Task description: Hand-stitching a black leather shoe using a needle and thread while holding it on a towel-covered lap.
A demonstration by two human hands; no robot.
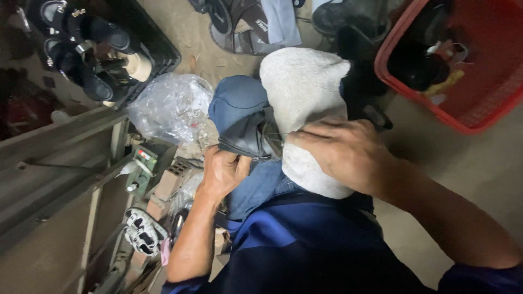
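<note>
I look down at my lap, with blue trousers over my knees. A white cloth (303, 81) is draped over my right knee. A dark shoe (248, 136) lies between my knees against the cloth. My left hand (222, 173) grips the shoe from below at its near edge. My right hand (342, 151) presses on the white cloth right beside the shoe, fingers curled toward it. Whether the right hand also holds a tool is hidden.
A black crate (158, 46) with dark sandals stands at the upper left, a crumpled clear plastic bag (171, 106) beside it. A red plastic basket (436, 106) with dark items is at the upper right. More sandals (239, 24) lie on the floor ahead. A metal machine frame (71, 179) runs along the left.
</note>
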